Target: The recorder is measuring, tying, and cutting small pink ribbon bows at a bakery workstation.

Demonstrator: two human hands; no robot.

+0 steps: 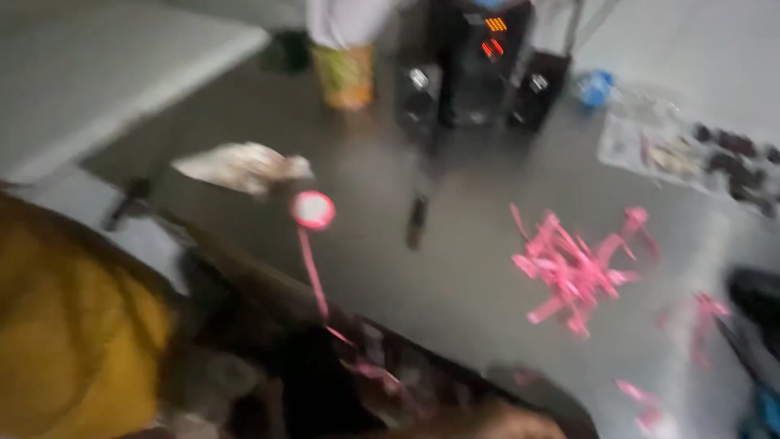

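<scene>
The view is heavily blurred. A round roll of pink ribbon (313,210) lies on the grey glossy floor (455,284), its loose pink strand (313,272) trailing down towards the dark, smeared shapes at the bottom edge, where neither hand can be made out, so their grip cannot be told. A heap of cut pink ribbon pieces (573,268) lies well apart to the right, and a mustard-yellow garment (73,333) fills the lower left
</scene>
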